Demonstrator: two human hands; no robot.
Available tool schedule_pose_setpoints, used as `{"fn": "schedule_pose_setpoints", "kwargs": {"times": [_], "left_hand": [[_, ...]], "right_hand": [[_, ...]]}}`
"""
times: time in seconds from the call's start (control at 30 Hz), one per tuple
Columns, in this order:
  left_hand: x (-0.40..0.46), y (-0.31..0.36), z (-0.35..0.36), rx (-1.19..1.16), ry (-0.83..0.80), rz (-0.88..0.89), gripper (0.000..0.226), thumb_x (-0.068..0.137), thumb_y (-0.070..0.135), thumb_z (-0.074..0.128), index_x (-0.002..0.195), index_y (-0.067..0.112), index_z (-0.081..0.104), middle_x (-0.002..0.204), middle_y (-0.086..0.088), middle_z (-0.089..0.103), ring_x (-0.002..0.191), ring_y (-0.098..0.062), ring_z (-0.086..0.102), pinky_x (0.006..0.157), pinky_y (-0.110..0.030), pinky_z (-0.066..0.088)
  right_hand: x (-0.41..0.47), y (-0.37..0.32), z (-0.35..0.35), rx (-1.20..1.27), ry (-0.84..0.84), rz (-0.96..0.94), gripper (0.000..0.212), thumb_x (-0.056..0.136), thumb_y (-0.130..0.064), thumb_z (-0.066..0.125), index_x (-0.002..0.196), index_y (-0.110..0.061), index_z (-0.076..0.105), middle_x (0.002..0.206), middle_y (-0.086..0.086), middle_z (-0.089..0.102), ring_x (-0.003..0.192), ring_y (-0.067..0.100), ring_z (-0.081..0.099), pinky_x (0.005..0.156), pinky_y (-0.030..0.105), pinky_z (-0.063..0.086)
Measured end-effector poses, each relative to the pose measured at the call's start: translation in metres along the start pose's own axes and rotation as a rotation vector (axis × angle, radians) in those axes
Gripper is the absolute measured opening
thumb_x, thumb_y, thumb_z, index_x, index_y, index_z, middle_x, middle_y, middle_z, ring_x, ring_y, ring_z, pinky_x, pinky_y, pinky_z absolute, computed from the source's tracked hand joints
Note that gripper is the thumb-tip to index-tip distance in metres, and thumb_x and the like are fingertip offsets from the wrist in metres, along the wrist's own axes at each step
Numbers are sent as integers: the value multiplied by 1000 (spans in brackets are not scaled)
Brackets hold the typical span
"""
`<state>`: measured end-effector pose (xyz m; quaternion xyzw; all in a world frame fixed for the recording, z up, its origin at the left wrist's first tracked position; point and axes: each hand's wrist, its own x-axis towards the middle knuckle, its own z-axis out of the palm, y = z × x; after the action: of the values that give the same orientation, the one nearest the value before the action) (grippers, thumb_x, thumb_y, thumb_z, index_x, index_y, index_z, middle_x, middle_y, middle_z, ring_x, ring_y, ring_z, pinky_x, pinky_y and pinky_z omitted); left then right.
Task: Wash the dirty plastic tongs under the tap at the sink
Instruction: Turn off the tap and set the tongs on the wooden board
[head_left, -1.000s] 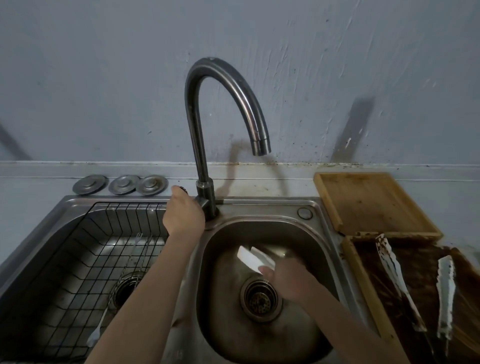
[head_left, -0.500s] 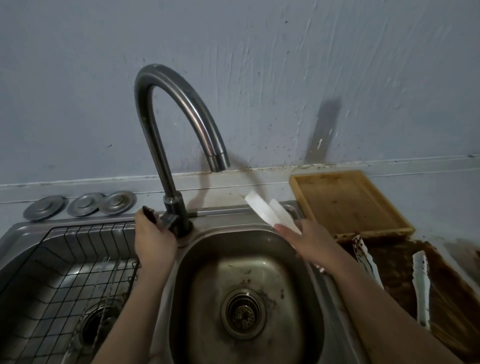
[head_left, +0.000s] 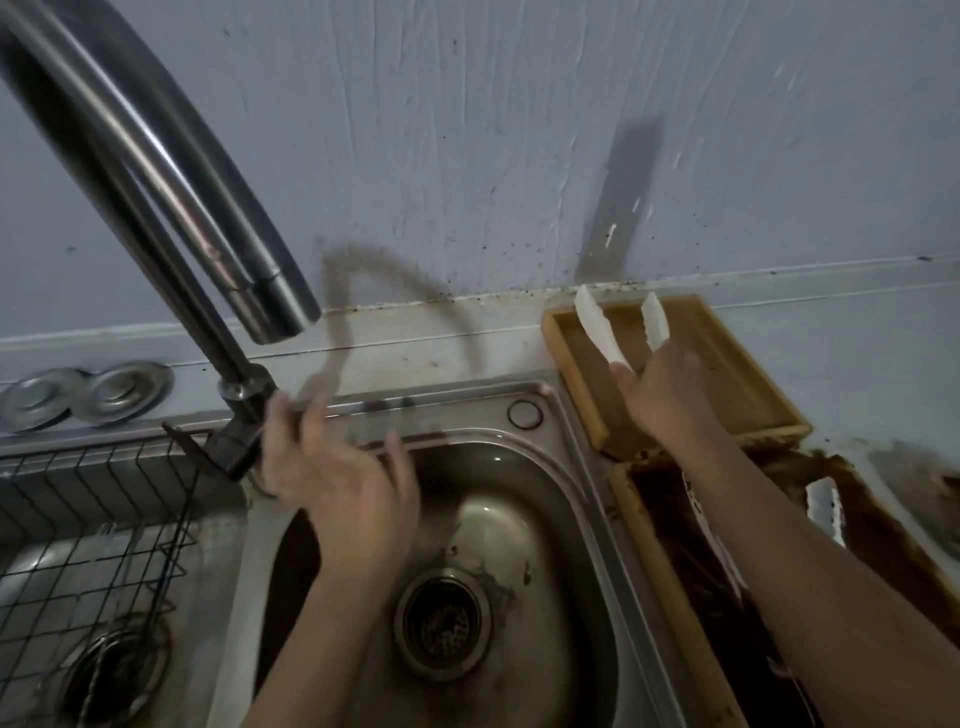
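Observation:
My right hand (head_left: 662, 395) holds white plastic tongs (head_left: 597, 330) over the clean wooden tray (head_left: 566, 358) at the back right; their two blades point away from me and stand spread apart. My left hand (head_left: 337, 478) is blurred, fingers loose and spread, just right of the tap's lever (head_left: 228, 447) and above the right sink basin (head_left: 566, 467), holding nothing. The steel tap spout (head_left: 218, 218) arches over the basin with no water running. Dirty tongs (head_left: 826, 506) lie in the stained tray (head_left: 649, 530) to the right, partly hidden by my right forearm.
A wire rack (head_left: 104, 545) fills the left basin. Two metal drain lids (head_left: 83, 395) lie on the counter ledge at the back left. The right basin's drain strainer (head_left: 441, 623) is dirty. The wall stands close behind.
My right hand carried the white tongs out of the basin and rightwards over the clean wooden tray. My left hand came off the tap lever. The camera moved closer and to the right.

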<state>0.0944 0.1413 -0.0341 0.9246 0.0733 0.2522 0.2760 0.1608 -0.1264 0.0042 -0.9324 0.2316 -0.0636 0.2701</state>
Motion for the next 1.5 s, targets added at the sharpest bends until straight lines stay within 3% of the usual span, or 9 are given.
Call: {"fn": "schedule_pose_setpoints", "kwargs": {"times": [0.1,0.2,0.37,0.73,0.87,0.97,1.07,1.3,1.5], "left_hand": [[5,60,22,-66,-250,338,46,88,21,51,133,21,41,145,-6,37,137,-22,22,111,-48,17],[16,89,45,11,-493,526,54,92,15,46,142,27,32,150,7,34,142,-19,16,114,-45,8],[22,107,71,206,-580,761,65,85,7,51,144,24,28,154,4,31,144,-29,15,114,-53,6],[17,116,72,269,-724,712,75,84,7,54,147,23,16,146,-3,42,141,-29,25,114,-55,12],[8,121,57,218,-687,704,88,84,9,55,149,26,-2,142,-6,45,138,-30,31,114,-56,15],[-7,119,43,170,-575,741,84,85,11,54,150,23,1,140,-5,47,134,-28,37,113,-51,20],[-30,114,27,127,-569,738,68,88,12,50,148,21,18,145,-3,43,138,-24,32,115,-48,16],[-76,105,11,102,-643,964,74,79,-2,54,144,24,34,151,1,38,141,-26,27,113,-51,18],[-83,110,3,202,-738,939,65,83,-5,45,142,22,36,148,-1,42,138,-26,31,107,-47,25]], "right_hand": [[4,3,6,2,17,12,63,92,-34,53,141,-5,27,130,20,41,81,17,49,56,23,42],[9,6,12,7,44,27,62,91,-34,55,140,-6,30,126,20,45,94,25,55,68,30,47],[15,7,18,-12,50,54,64,90,-34,57,140,-7,29,125,20,49,108,31,54,81,37,49],[10,10,10,-85,-5,30,69,90,-34,57,144,-7,25,141,21,38,130,36,36,102,44,37],[-10,10,-24,-20,254,-198,58,91,-30,54,140,-9,31,153,19,22,142,34,17,114,48,23],[-41,20,-52,91,469,-368,44,89,-23,56,130,-9,45,143,16,37,136,29,28,109,48,31],[-76,43,-64,22,489,-380,37,87,-20,56,121,-7,50,130,16,49,126,29,38,103,45,35],[-146,89,-50,-353,263,-55,38,87,-41,55,110,-10,53,115,18,52,107,33,47,89,44,42],[-168,101,-40,-550,35,21,37,91,-49,40,103,-19,56,120,13,48,113,28,42,92,40,40]]}}
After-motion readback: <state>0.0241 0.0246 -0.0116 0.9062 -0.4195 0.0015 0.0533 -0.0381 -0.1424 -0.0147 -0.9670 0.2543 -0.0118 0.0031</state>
